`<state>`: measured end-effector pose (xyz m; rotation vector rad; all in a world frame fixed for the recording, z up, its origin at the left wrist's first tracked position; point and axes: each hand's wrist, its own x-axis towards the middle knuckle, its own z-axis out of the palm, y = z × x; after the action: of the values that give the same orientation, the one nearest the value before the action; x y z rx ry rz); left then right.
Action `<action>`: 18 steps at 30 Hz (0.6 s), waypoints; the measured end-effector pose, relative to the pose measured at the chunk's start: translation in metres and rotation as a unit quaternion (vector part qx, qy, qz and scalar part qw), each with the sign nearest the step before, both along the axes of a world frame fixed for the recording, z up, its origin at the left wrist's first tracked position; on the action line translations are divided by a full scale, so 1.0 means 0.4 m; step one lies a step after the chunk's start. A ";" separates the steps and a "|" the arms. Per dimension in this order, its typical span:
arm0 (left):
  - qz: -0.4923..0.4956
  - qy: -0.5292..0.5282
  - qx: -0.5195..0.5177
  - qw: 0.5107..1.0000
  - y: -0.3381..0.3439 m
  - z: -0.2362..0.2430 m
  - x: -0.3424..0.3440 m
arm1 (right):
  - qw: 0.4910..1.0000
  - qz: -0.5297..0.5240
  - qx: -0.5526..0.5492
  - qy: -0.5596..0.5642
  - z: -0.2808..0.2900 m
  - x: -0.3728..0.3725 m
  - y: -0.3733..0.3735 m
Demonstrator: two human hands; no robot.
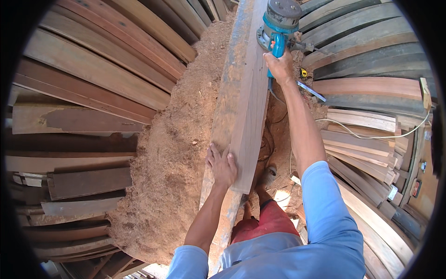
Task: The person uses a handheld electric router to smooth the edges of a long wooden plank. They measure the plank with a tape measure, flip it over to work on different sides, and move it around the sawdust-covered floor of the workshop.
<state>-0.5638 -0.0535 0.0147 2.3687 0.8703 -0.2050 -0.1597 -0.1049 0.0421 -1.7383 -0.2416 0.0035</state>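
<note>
Your right hand grips the blue planer at the plank's far end; your left hand presses flat, fingers spread, near its close end. Sawdust heaped left suggests much planing is done.

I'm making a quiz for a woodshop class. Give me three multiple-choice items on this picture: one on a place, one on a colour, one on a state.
1. Where does the left hand rest?
A. on the near end of the long grey-brown wooden plank
B. on the sawdust heap
C. on the white cord

2. What colour is the handle of the grey-topped power tool?
A. red
B. blue
C. yellow

3. How does the right hand stand?
A. open and off the tool
B. flat on a plank
C. closed around the tool's handle

Answers: 1 A, the palm lies flat on the plank near its end. 2 B, the grip and body band show blue. 3 C, the fingers wrap the handle at the plank's far part.
</note>
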 end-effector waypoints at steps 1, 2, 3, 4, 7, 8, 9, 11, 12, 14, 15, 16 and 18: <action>-0.001 -0.004 0.006 1.000 0.002 -0.004 -0.004 | 1.000 -0.004 0.002 0.015 0.010 -0.020 -0.001; -0.005 -0.009 0.011 1.000 0.005 -0.011 -0.005 | 1.000 -0.009 0.005 0.029 0.020 -0.042 -0.006; -0.005 -0.012 0.015 1.000 0.005 -0.018 -0.010 | 1.000 -0.010 -0.013 0.023 0.041 -0.081 -0.007; 0.000 -0.013 0.019 1.000 0.005 -0.021 -0.015 | 0.999 -0.010 -0.032 0.018 0.064 -0.133 -0.008; -0.005 -0.022 0.020 1.000 0.002 -0.022 -0.006 | 0.999 0.006 -0.042 0.029 0.067 -0.269 -0.065; -0.008 -0.022 0.017 1.000 -0.001 -0.019 -0.002 | 0.998 0.017 -0.041 0.040 0.054 -0.320 -0.093; -0.005 -0.021 0.015 1.000 0.000 -0.017 -0.004 | 0.997 0.033 -0.038 0.051 0.051 -0.375 -0.113; 0.002 -0.031 0.021 0.999 0.003 -0.028 -0.016 | 0.992 0.052 -0.061 0.096 0.104 -0.513 -0.146; 0.004 -0.037 0.023 0.999 0.005 -0.035 -0.019 | 0.989 0.065 -0.068 0.117 0.123 -0.581 -0.168; 0.002 -0.048 0.020 0.999 0.006 -0.042 -0.016 | 0.989 0.086 -0.045 0.110 0.112 -0.710 -0.219; 0.001 -0.053 0.017 0.998 0.005 -0.046 -0.014 | 0.992 0.086 -0.029 0.085 0.109 -0.777 -0.239; -0.002 -0.047 0.010 0.999 0.006 -0.046 -0.012 | 0.991 0.084 -0.029 0.104 0.104 -0.846 -0.260; -0.002 -0.032 0.003 0.999 0.010 -0.050 -0.014 | 0.987 0.096 -0.017 0.128 0.084 -0.980 -0.303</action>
<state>-0.5694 -0.0494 -0.0055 2.3697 0.8363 -0.1278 -0.5517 -0.2261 0.0756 -1.7226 -0.2191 0.3698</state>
